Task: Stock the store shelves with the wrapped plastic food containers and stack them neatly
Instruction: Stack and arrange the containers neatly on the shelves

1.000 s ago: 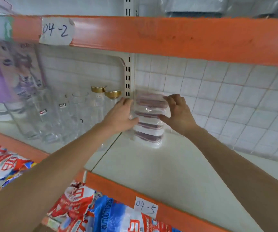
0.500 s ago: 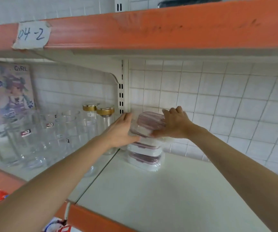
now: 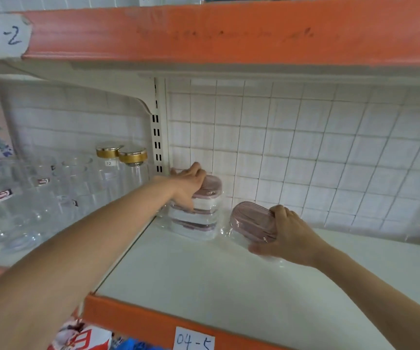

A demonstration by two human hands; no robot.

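A wrapped stack of white containers with mauve lids (image 3: 199, 213) stands upright at the back left corner of the white shelf (image 3: 204, 281), against the tiled wall. My left hand (image 3: 190, 184) rests on its top and left side, fingers curled over the lid. To its right, my right hand (image 3: 283, 234) grips a second wrapped pack of containers (image 3: 252, 221), tilted so its mauve lid faces me, its lower edge near the shelf surface. The two packs stand apart by a small gap.
Clear glasses (image 3: 39, 198) and gold-lidded jars (image 3: 132, 157) fill the shelf section left of the slotted upright (image 3: 157, 137). An orange shelf beam (image 3: 229, 34) hangs overhead. The orange front edge carries a label 04-5 (image 3: 193, 339). Packaged goods show below.
My right hand has lifted the upper pack off the stack and brought it down to the right. My left hand stays on the remaining stack. The view has dropped slightly.
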